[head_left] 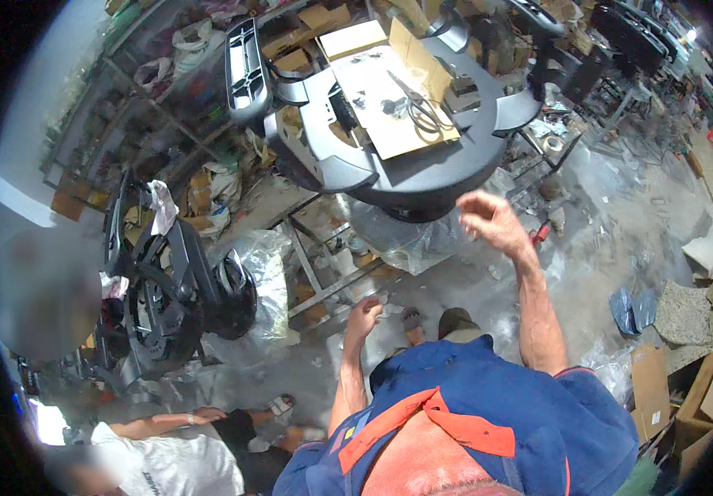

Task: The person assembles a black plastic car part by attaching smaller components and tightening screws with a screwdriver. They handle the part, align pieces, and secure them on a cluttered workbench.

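Observation:
My right hand is raised at the near edge of a large dark grey moulded plastic part. Its fingers are loosely bent and apart, with nothing seen between them. Lower and to the left, my left hand hangs in front of my body with its fingers curled in. Whether it holds anything is hidden. On top of the plastic part lies an opened cardboard box. A pair of black-handled scissors and some small dark pieces rest on the cardboard.
At left, black plastic parts stand beside clear plastic sheeting. Another person in a white shirt is at lower left. A metal frame stands below the grey part. Cardboard and scraps lie at right; loaded shelves are behind.

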`<state>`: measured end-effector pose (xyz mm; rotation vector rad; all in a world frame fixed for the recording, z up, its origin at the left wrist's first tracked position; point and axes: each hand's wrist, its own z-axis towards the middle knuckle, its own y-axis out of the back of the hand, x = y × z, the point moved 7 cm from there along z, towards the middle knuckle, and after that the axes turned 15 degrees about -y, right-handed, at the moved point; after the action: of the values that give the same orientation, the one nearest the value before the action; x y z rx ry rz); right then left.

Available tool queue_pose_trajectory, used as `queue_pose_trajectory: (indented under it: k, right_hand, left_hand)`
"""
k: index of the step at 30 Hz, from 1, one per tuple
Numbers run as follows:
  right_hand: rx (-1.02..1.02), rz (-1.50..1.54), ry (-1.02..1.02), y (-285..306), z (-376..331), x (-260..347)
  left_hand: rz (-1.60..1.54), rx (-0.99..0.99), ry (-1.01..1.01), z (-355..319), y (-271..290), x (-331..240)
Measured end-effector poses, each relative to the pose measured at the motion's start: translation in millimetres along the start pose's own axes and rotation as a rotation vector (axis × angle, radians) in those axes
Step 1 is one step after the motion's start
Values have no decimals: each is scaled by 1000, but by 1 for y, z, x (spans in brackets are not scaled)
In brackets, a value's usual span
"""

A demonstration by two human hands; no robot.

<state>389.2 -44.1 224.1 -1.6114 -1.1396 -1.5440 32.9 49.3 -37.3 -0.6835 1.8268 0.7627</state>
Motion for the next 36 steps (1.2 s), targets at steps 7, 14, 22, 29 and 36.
queue_pose_trajectory:
  k: [7, 14, 22, 29, 36]
  right_hand:
    - [16, 35, 201, 1, 105, 125]
    - [138, 4, 235, 12, 157, 142]
    - [1005, 459, 741, 20, 73, 179]
    - [1373, 387, 726, -138, -10, 208]
    - [1342, 314, 575, -427, -72, 197]
  left_hand:
    - [-132, -24, -34, 11, 27, -50]
    - [-646, -633, -529, -106, 178, -133]
    - [-385, -1776, -645, -276, 340, -151]
    - [91, -1885, -140, -296, 502, -111]
    - [726, -1420, 381, -231, 615, -79]
